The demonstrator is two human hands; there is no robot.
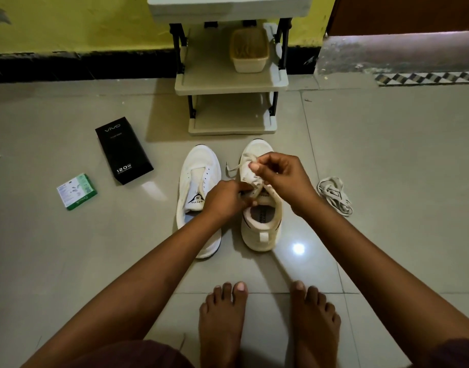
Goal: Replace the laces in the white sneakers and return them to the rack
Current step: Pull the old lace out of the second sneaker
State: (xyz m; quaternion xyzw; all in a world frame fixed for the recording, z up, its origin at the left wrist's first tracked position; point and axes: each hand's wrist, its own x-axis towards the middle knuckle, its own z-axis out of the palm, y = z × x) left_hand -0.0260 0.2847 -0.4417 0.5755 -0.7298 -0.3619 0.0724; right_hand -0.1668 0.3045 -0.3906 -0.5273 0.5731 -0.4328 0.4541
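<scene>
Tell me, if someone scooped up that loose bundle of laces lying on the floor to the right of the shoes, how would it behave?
The loose lace bundle would probably go floppy and dangle, since it lies in slack loops on the tile floor. It looks thin and flat, so likely very light. Pushed, it would probably slide and spread out on the glossy tiles rather than roll.

A black vivo box (124, 150) and small green box (77, 192) lie apart on the tiled floor (387, 155)
</scene>
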